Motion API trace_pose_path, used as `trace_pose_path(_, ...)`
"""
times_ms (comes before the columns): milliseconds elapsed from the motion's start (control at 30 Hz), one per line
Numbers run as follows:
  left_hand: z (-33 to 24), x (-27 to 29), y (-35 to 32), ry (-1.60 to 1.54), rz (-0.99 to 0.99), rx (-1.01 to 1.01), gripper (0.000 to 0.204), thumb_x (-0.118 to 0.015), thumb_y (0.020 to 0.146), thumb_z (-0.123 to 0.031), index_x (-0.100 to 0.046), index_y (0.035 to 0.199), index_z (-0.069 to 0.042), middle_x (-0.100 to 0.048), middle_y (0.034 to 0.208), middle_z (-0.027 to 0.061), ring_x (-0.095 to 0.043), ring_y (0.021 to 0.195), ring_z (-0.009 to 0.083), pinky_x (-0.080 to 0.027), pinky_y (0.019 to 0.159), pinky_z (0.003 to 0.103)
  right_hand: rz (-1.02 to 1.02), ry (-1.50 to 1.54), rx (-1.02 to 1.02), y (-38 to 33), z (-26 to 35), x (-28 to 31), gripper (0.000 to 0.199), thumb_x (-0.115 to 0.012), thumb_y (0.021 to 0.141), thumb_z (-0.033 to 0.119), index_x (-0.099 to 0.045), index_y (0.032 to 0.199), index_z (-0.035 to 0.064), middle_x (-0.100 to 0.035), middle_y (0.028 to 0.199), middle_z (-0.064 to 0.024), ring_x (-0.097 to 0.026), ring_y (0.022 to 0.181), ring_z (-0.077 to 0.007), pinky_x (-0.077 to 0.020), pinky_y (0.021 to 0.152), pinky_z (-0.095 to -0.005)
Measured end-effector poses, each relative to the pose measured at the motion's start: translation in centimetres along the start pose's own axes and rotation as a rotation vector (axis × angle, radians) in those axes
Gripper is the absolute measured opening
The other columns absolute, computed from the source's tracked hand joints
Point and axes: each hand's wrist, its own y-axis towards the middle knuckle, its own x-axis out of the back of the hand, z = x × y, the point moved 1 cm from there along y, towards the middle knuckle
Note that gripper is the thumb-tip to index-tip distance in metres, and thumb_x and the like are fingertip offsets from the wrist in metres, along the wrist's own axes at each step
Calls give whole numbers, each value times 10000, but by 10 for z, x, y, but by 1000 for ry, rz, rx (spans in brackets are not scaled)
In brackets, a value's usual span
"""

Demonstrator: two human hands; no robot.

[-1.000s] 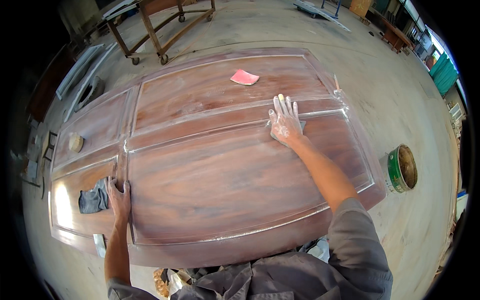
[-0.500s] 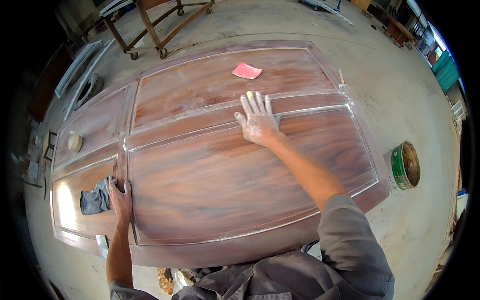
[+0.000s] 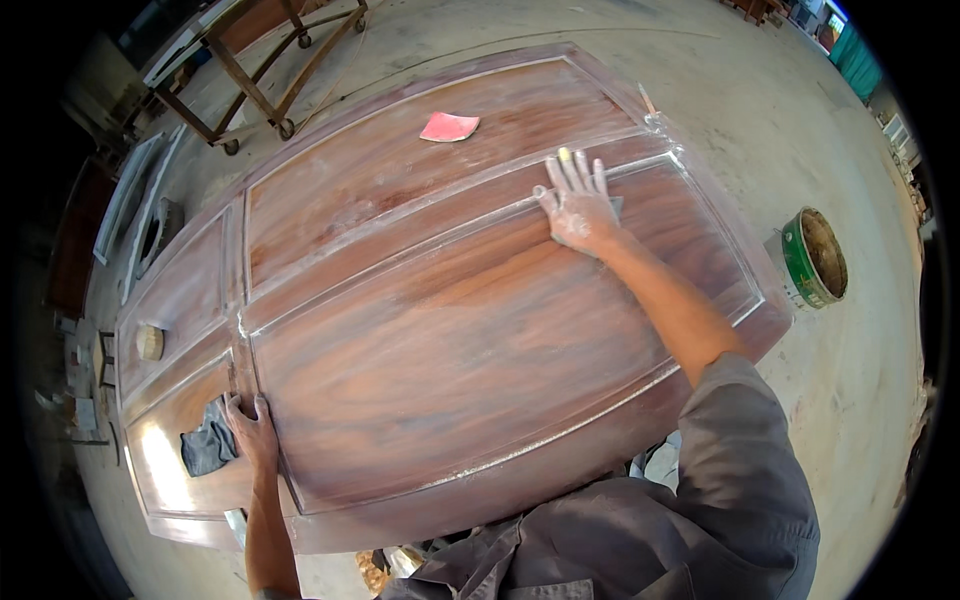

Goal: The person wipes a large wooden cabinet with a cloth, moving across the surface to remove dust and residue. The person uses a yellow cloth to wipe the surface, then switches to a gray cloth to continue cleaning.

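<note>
A large brown wooden door panel (image 3: 470, 365) with dusty white grooves lies flat before me. My right hand (image 3: 582, 210), dusty and with fingers spread, presses a grey sheet of sandpaper (image 3: 617, 206) against the panel by the long groove; most of the sheet is hidden under the palm. At the near left, my left hand (image 3: 252, 432) rests on the wood with thumb and fingers apart. Its fingertips are at the edge of a dark grey crumpled cloth (image 3: 208, 446); whether they touch it I cannot tell. A curved pink sheet (image 3: 450, 127) lies on the far panel.
A pale rounded block (image 3: 150, 342) sits on the left part of the door. At the near left edge lies a flat metallic piece (image 3: 236, 524), and a thin stick (image 3: 647, 98) at the far right corner. A green bucket (image 3: 800, 262) stands right; a wheeled frame (image 3: 240, 80) stands far left.
My right hand has slid to the right along the groove, with the grey sheet under it. The whole view has turned and shifted; my left hand stays beside the cloth.
</note>
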Motion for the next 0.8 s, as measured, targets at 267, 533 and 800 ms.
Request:
trace_pose_path(267, -14, -1, 1, 22, 7, -38, 555, -663, 982, -302, -496, 1313, 112, -405, 1531, 321, -322, 1463, 456, -255, 1212, 498, -22, 297, 302, -39, 176, 13, 743, -376, 1060, 532, -345, 1564, -14, -341, 1619, -246, -251, 1525, -433, -134, 1251, -581)
trace_pose_path(533, -3, -6, 1, 3, 19, -24, 552, -662, 984, -297, -500, 1314, 114, -411, 1526, 324, -326, 1460, 455, -264, 1209, 496, 65, -174, -232, -51, -85, 32, 731, -264, 1093, 507, -267, 1585, -33, -267, 1635, -289, -183, 1542, -447, -97, 1247, -581)
trace_pose_path(800, 0, -2, 3, 21, 40, -19, 554, -657, 981, -315, -508, 1313, 103, -413, 1524, 318, -324, 1467, 434, -265, 1210, 475, 59, 242, 238, -77, 158, 35, 746, -350, 1066, 536, -337, 1563, -19, -330, 1628, -231, -238, 1530, -416, -121, 1258, -561)
